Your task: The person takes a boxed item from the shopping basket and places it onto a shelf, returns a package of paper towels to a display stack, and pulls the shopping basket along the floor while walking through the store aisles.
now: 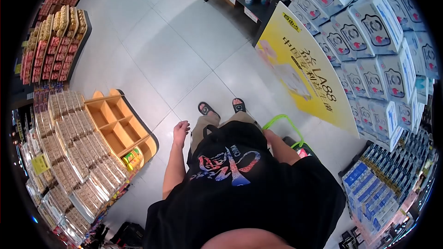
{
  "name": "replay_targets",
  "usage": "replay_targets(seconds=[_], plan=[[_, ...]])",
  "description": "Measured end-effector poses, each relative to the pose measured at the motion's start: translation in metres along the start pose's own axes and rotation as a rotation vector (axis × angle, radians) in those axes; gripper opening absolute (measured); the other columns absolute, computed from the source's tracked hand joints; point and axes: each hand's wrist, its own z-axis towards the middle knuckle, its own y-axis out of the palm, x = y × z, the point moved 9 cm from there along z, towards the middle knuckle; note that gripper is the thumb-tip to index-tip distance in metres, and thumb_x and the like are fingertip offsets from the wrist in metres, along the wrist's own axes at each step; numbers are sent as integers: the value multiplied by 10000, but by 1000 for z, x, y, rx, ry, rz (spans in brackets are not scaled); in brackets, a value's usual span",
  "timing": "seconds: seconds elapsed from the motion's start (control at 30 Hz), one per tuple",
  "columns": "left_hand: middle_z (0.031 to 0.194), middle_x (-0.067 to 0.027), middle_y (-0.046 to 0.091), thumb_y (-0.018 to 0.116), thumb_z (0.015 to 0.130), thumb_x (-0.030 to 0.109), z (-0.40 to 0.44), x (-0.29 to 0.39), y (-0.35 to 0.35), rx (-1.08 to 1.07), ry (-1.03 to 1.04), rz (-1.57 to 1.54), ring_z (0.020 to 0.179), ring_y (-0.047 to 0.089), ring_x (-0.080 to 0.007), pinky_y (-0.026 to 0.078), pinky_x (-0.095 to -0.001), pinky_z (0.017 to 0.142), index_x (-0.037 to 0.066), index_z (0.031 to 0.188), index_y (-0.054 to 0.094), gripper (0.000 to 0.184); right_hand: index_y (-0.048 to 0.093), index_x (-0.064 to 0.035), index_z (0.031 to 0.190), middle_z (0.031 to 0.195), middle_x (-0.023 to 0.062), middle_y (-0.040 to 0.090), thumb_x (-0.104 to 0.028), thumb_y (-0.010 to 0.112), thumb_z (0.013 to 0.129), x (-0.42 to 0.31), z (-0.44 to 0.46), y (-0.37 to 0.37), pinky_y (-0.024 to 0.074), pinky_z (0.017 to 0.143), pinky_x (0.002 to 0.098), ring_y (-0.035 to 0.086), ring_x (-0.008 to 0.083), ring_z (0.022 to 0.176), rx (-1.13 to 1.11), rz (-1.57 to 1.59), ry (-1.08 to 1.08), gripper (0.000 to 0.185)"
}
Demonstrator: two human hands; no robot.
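My left hand (181, 130) hangs beside my left leg, away from the shelves. Its fingers are loosely curled and a little apart, with nothing visible in them. At my right side, my right hand (267, 134) is closed at the near end of a bright green handle (290, 119), partly hidden by my black shirt. The handle belongs to a dark shopping basket (290, 142), mostly covered by my forearm and sleeve. A bit of red and white contents shows in it.
Packaged food fills a shelf (87, 161) on the left, beside a wooden compartment rack (121, 124) holding green-yellow canisters (133, 158). To the right stand a yellow-white sign (304, 71) and stacked pale blue packs (369, 76). A dark shelf (258, 10) stands ahead over the tiled floor (184, 46).
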Motion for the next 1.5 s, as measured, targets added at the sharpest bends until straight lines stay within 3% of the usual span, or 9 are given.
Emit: replay_targets(seconds=[0.07,0.2,0.63,0.93,1.03,1.13,1.17,1.3,1.5], plan=[[957,-77,620,539,854,256,25,-7,-7,-51,-70,66,812,583,-166,442,-278,684,10,1086,576,340,593,-57,893,760,68,592,-283,479,811,-39,-27,22,466,744,364,592,227,748,101,-190,-103,266],[914,-63,614,554,841,250,92,-20,-46,-133,-66,157,759,579,-163,444,-278,633,17,1067,582,325,608,-30,987,835,122,608,-191,544,802,-63,-10,64,501,672,382,600,226,728,40,-26,-98,254],[1018,-97,596,499,852,242,248,105,-287,23,-164,29,858,583,-219,465,-336,734,18,1151,516,375,542,-32,903,697,107,576,-128,573,789,-162,14,172,517,618,396,593,232,630,453,481,-235,153],[1013,-106,617,507,841,223,299,118,-251,-159,-224,14,833,598,-213,467,-330,702,33,1145,537,359,548,-44,975,769,102,594,-147,571,807,-251,29,243,507,673,400,602,230,701,458,428,-169,199],[951,-114,644,514,864,229,318,154,-229,-328,91,498,772,597,-179,472,-266,696,-27,1075,598,342,547,-54,990,796,93,600,-161,576,806,-274,45,269,501,698,407,605,234,746,431,352,-154,215],[920,-127,652,531,854,237,339,184,-234,-291,155,401,762,598,-173,468,-255,705,-41,1027,621,339,534,-64,997,818,89,597,-163,579,801,-320,67,293,501,705,419,608,239,770,413,253,-115,223],[888,-110,652,531,850,238,412,103,-250,-315,72,68,762,598,-182,466,-270,710,-25,999,630,318,525,-67,995,833,93,593,-160,581,798,-334,67,302,500,704,430,609,245,777,426,307,-88,225],[826,-85,641,514,857,237,402,221,-291,-241,391,488,735,594,-205,467,-292,691,-13,929,642,290,519,-64,992,825,119,579,-119,584,783,-377,88,316,497,610,452,615,271,716,516,374,12,226],[953,-82,616,546,828,255,466,311,-350,-2,-260,37,767,593,-205,454,-332,657,55,1083,551,323,528,-60,947,807,111,586,-133,605,773,-453,85,354,510,643,434,612,254,719,493,446,-10,204]])
